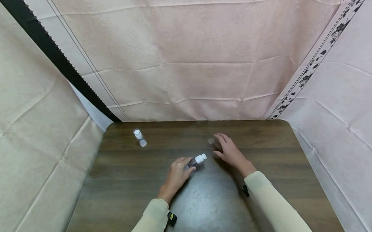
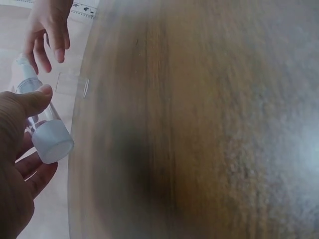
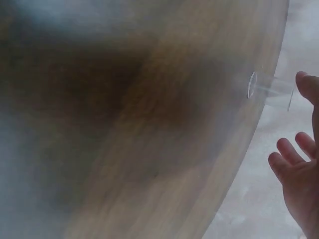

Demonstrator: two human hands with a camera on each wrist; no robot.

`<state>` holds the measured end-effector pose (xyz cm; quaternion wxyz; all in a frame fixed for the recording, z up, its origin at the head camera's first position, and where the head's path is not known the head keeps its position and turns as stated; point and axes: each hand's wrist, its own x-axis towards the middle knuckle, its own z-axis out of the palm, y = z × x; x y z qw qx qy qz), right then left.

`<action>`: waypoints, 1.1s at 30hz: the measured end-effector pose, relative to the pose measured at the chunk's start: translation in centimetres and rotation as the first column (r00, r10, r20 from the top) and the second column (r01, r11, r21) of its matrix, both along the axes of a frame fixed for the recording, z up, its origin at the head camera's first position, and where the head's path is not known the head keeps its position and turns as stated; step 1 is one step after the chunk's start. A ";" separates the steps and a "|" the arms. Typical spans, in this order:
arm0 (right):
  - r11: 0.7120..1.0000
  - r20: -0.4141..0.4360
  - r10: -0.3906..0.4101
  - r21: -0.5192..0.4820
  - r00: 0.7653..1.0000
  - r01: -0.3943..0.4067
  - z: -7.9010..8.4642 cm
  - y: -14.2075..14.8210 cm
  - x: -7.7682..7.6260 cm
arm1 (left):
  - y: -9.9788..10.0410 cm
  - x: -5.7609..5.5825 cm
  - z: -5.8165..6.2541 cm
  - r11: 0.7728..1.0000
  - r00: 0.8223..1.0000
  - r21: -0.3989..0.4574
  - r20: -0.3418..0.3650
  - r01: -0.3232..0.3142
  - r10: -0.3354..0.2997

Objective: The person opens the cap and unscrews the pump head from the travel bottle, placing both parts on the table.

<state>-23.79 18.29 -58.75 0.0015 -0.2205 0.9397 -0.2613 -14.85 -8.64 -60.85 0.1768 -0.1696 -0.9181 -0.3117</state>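
My left hand (image 1: pixel 176 174) grips a small clear pump bottle (image 1: pixel 200 159) round its body. Its white pump head points to the right, tilted up over the table. In the left wrist view, the bottle's whitish base (image 2: pixel 53 142) faces the camera and the thumb lies across its side. A clear cylindrical cap (image 1: pixel 211 141) stands on the table near the far edge. Beside that cap is my right hand (image 1: pixel 232 154), its fingers spread and holding nothing. The right wrist view shows the thumb close to the clear cap (image 3: pixel 271 92); whether they touch cannot be told.
Another small clear bottle with a white top (image 1: pixel 140 137) stands at the far left of the brown wooden table (image 1: pixel 121 195). Pale cloths (image 1: pixel 202 60) hang behind the table and on both sides.
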 end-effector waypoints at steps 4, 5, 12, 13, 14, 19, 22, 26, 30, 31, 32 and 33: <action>0.999 -0.046 -0.024 -0.029 0.999 0.022 0.2 0.3 1.7 | 0.3 0.0 0.2 1.000 1.000 -0.017 -0.006 0.014 -0.015; 0.999 -0.055 -0.032 -0.034 0.998 0.030 0.3 0.4 2.2 | 0.4 0.0 0.2 1.000 1.000 -0.025 -0.014 0.017 -0.017; 0.995 -0.027 -0.026 -0.093 0.999 0.023 0.6 0.0 5.7 | 1.1 -0.1 0.4 0.996 0.994 -0.084 -0.102 0.021 -0.030; 0.993 -0.011 -0.027 -0.115 1.000 0.025 0.6 -0.1 6.1 | 1.2 -0.1 0.4 0.995 0.993 -0.095 -0.110 0.023 -0.034; 0.989 0.010 -0.030 -0.144 1.000 0.031 0.7 -0.2 6.5 | 1.3 -0.1 0.5 0.994 0.992 -0.109 -0.118 0.024 -0.037; 0.941 0.189 -0.064 -0.314 0.980 0.122 1.4 -0.9 7.8 | 1.8 0.0 0.8 0.986 0.986 -0.162 -0.156 0.038 -0.064; 0.900 0.297 -0.072 -0.391 0.952 0.191 1.8 -1.3 8.1 | 2.0 0.0 1.1 0.983 0.979 -0.179 -0.187 0.049 -0.083; 0.870 0.355 -0.079 -0.431 0.931 0.238 2.1 -1.9 8.2 | 2.2 0.1 1.4 0.975 0.977 -0.212 -0.181 0.071 -0.110; 0.871 0.366 -0.087 -0.424 0.927 0.249 2.2 -2.4 8.5 | 2.5 0.4 1.4 0.970 0.973 -0.231 -0.193 0.081 -0.128; 0.872 0.364 -0.092 -0.420 0.927 0.251 2.1 -2.5 8.5 | 2.5 0.5 1.3 0.969 0.970 -0.232 -0.207 0.080 -0.129; 0.874 0.362 -0.096 -0.415 0.927 0.252 2.1 -2.6 8.5 | 2.6 0.5 1.3 0.969 0.967 -0.234 -0.217 0.079 -0.131; 0.877 0.358 -0.101 -0.408 0.928 0.252 2.0 -2.7 8.5 | 2.6 0.5 1.2 0.969 0.966 -0.233 -0.223 0.079 -0.132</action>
